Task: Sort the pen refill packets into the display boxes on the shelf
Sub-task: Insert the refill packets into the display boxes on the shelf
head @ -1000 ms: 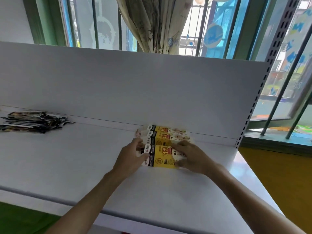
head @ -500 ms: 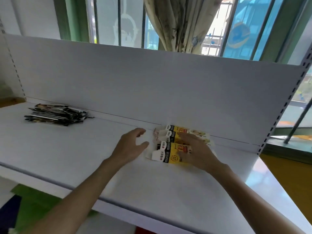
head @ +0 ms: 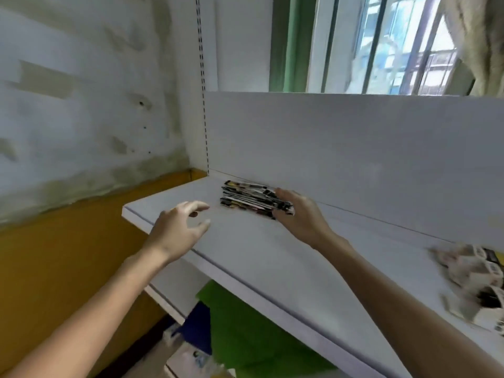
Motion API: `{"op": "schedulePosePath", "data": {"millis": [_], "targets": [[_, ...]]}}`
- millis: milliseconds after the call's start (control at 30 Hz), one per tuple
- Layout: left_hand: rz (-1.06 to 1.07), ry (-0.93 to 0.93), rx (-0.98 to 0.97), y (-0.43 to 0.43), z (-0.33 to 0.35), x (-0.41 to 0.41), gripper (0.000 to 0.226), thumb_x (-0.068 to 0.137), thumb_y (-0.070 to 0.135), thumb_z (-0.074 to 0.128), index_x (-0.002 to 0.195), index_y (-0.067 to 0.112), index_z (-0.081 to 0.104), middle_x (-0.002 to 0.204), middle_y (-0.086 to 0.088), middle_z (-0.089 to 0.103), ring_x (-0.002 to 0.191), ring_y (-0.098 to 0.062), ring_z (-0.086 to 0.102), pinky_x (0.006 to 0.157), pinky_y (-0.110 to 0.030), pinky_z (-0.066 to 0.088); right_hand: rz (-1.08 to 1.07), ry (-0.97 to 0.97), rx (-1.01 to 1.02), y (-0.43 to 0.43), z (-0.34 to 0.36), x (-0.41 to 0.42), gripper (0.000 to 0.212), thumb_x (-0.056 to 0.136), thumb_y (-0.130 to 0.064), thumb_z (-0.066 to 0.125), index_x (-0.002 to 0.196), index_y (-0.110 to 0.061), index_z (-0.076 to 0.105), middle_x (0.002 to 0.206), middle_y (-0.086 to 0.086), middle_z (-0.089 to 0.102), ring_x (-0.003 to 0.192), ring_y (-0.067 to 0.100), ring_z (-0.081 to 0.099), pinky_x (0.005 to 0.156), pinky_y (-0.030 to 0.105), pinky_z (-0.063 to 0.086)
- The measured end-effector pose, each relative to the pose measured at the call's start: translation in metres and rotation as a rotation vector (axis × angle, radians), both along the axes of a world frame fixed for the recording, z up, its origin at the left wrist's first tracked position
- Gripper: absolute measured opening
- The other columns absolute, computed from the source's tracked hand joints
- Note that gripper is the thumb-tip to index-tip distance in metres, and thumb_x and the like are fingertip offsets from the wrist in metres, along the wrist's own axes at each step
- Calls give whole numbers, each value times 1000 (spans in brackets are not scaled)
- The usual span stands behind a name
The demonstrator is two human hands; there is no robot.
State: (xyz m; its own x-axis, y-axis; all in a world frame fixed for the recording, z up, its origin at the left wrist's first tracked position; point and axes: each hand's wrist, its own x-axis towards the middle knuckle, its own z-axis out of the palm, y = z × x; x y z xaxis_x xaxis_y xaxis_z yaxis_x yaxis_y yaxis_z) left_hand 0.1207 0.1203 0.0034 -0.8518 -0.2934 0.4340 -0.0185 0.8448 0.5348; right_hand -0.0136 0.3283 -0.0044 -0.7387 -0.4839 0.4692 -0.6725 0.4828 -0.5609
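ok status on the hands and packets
Left hand open, left of packet pile. Right hand touching pile's right end, grip unclear. Display boxes far right, blurred.

I see a white shelf [head: 272, 257] with an upright back panel [head: 354, 148] along its far edge. A stack of refill packets [head: 245, 197] lies flat on the board, just in front of the back panel, near its left end. Toward the panel's right end lie the display boxes [head: 474, 271], white and yellow, blurred and cut off by my view's edge.
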Motion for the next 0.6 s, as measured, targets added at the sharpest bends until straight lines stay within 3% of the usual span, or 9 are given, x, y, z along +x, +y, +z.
{"op": "schedulePosePath", "data": {"millis": [100,200,367,467,600], "targets": [[-3,-32,36,-40,-11,0,34,89,23,58,123,20,57,126,4,57,104,-4,48,88,-20,37,9,-88,48,-46,-29,-4,44,88,-19,60,130,-12,50,130,4,56,120,19,50,100,30,40],[-24,-66,70,-67,-25,-7,33,89,22,58,122,18,58,125,3,58,102,-2,48,85,-20,39,-26,-154,107,-69,-52,-14,37,90,-23,57,126,-14,55,126,1,58,114,15,53,96,23,39],[-86,-85,172,-91,-47,-37,30,90,19,58,120,18,60,119,6,60,101,-4,52,84,-20,40,-169,-72,149,-78,-63,-46,24,91,-21,55,111,-15,65,111,1,67,100,16,60,87,28,47],[-114,-93,237,-92,-59,-62,26,91,20,56,116,19,61,113,9,59,100,-5,53,85,-20,39,-244,50,226,-79,-61,-70,20,90,-14,53,105,-12,66,106,4,66,102,22,57,78,30,45],[-153,-153,265,-94,-71,-102,25,91,20,55,116,21,59,113,11,57,101,-4,53,86,-19,41,-327,105,365,-89,-65,-103,38,90,-18,51,128,-14,51,131,8,53,122,26,44,95,37,39]]}}
